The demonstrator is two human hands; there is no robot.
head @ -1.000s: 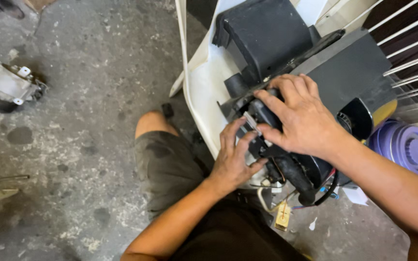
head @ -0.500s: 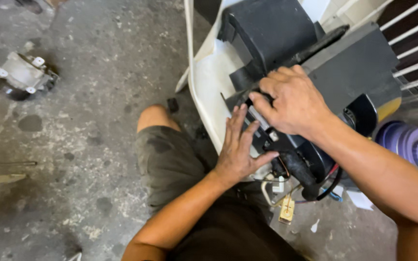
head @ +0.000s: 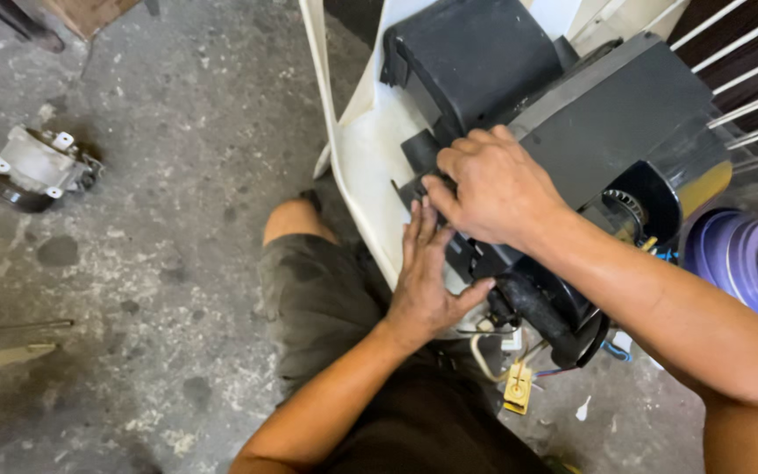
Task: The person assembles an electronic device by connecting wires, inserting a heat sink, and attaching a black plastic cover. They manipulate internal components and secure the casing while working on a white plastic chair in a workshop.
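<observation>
Item count: we count one black plastic housing assembly (head: 572, 149), one white plastic chair (head: 370, 167) beneath it, one grey metal component (head: 37, 167) on the concrete floor (head: 177, 132), one purple round lid (head: 747, 259) and one yellow connector (head: 517, 386) on a wire lead.

Assembly location: we see the black housing assembly lying on the white plastic chair, directly in front of the seated person and above the knee (head: 296, 219).

Assembly axis: its long axis runs diagonally, from the boxy duct end at upper centre down to the black hose end (head: 541, 320) at lower right. The hose end points toward the person's lap.

Blower opening: a round opening with a finned wheel (head: 629, 206) faces right, beside the right forearm.

Left hand (head: 427, 276): fingers extended and held close together, palm laid flat against the lower edge of the assembly; it grips nothing.

Right hand (head: 493, 189): fingers curled down over the front edge of the assembly, knuckles up, clamping a black part; we cannot tell exactly which part, as the fingertips are hidden.

Hand relation: the left fingertips touch the underside of the right hand.

Floor component: the grey metal component lies well apart, at the left.

Purple lid: it sits at the right edge, just beside the right forearm.
</observation>
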